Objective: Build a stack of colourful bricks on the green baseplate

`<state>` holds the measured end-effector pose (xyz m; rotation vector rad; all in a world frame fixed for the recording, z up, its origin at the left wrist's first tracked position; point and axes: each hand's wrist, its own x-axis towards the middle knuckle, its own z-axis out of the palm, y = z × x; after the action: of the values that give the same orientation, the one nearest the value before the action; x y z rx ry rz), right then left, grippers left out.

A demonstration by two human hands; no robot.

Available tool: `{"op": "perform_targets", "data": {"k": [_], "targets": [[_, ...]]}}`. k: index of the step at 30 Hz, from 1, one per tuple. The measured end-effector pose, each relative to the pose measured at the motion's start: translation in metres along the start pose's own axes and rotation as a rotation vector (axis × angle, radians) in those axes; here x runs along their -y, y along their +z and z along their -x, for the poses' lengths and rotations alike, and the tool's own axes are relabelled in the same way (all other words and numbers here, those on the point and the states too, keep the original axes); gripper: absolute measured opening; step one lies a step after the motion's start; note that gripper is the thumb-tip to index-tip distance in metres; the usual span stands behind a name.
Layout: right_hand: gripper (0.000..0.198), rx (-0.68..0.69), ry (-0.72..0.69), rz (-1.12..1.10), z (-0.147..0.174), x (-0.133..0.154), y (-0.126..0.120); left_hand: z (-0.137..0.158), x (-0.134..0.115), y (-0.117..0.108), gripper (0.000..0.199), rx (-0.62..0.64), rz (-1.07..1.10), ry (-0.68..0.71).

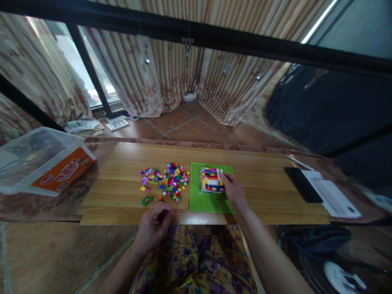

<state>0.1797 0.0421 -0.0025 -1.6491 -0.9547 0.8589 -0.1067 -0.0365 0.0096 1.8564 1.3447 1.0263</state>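
On a green studded baseplate [211,203] lies a flat rectangular build of coloured building bricks [212,179], with rows of several colours and white along its right side. My right hand [234,190] is closed in a pinch at the upper right edge of this build, on a small building brick mostly covered by the fingertips. My left hand [154,224] rests at the table's front edge, fingers curled and thumb against them; anything inside is hidden. Just beyond it are a few green and orange bricks [147,200]. A larger pile of loose mixed bricks [175,179] spreads left of the baseplate.
The wooden tabletop [263,175] carries a black flat object [302,184] at the right, beside a white tray-like piece [332,194]. At far left stands a clear plastic bin [45,159] with an orange label. Curtains [177,81] hang behind the table.
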Motion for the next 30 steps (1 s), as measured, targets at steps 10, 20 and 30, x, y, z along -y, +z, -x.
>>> {"op": "perform_targets", "data": {"k": [10, 20, 30], "targets": [[0.054, -0.013, -0.043, 0.029, 0.007, 0.002, 0.002, -0.001, -0.002, 0.0, 0.015, -0.003, -0.024, 0.015], [0.05, -0.087, -0.136, 0.066, 0.021, 0.01, 0.01, 0.001, 0.003, 0.002, 0.009, -0.035, -0.058, 0.025], [0.052, -0.134, -0.197, 0.193, 0.022, 0.005, 0.018, 0.0, 0.002, 0.001, 0.011, -0.035, -0.05, 0.04]]}}
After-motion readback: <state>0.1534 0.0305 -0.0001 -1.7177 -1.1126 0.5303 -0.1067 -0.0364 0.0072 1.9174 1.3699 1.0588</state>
